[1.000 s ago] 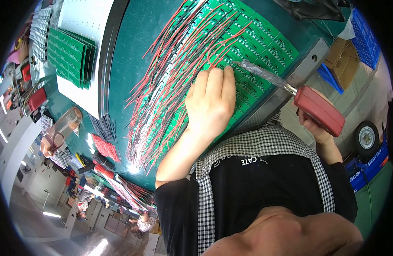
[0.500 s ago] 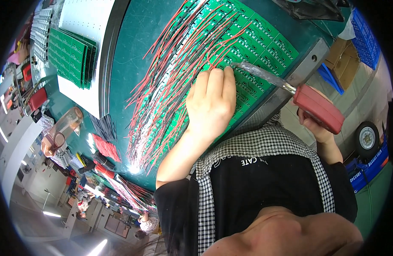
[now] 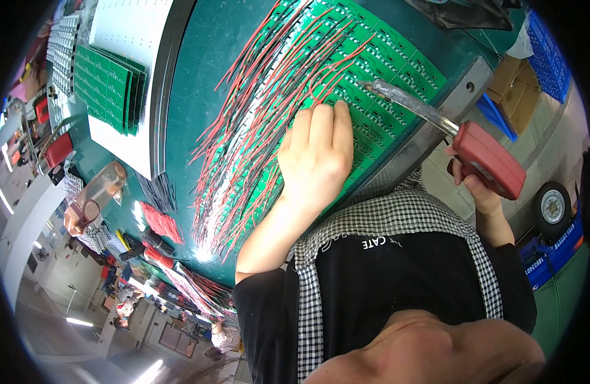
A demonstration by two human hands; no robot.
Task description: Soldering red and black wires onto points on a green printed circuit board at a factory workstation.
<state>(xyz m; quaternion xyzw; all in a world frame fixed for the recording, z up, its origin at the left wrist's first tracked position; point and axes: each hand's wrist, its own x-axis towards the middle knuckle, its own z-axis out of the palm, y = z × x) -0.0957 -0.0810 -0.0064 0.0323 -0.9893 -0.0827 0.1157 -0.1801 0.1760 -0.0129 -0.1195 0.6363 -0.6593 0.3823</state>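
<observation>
My left hand (image 3: 315,148) rests on a panel of green circuit boards (image 3: 397,61), its fingers bent together around the end of a red wire (image 3: 315,96); the fingertips are partly hidden. Many red and black wires (image 3: 269,96) lie in slanting rows over the boards, to the left of and beyond this hand. My right hand (image 3: 477,189) is closed around the handle of a red soldering iron (image 3: 490,157). The iron's grey, worn tip (image 3: 391,93) points left over the boards, a little right of and beyond my left fingertips.
A metal bar (image 3: 461,96) runs along the table's near right edge. Left stand stacked green boards (image 3: 106,89) on a white surface, a clear jar (image 3: 103,185), and bundles of black (image 3: 155,191) and red wires (image 3: 159,223). Right of the table are a cardboard box (image 3: 516,96) and a blue crate (image 3: 544,57).
The soldering iron has moved to the right and its tip has drawn away from my left fingertips. My left hand has barely shifted.
</observation>
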